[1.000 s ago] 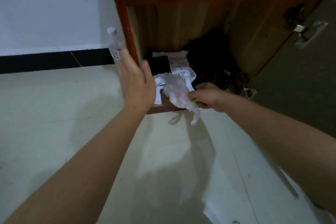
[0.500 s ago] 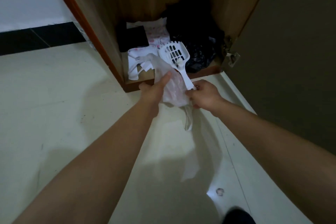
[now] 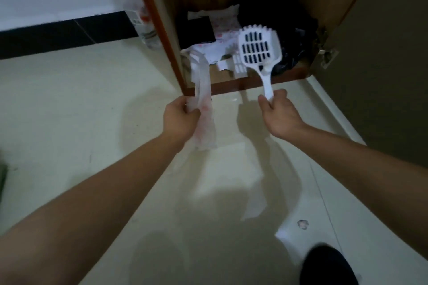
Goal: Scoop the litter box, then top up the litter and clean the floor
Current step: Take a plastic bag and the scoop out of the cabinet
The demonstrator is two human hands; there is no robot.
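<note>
Right hand [image 3: 279, 112] gripping scoop [image 3: 259, 47], left hand [image 3: 179, 118] clutching plastic bag [image 3: 203, 109], before cluttered open cabinet [image 3: 231, 87].

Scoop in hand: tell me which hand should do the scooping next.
Right. The right hand already grips the white slotted scoop by its handle end, head raised and free. The left hand is shut on the thin plastic bag, better kept for catching waste.
</note>
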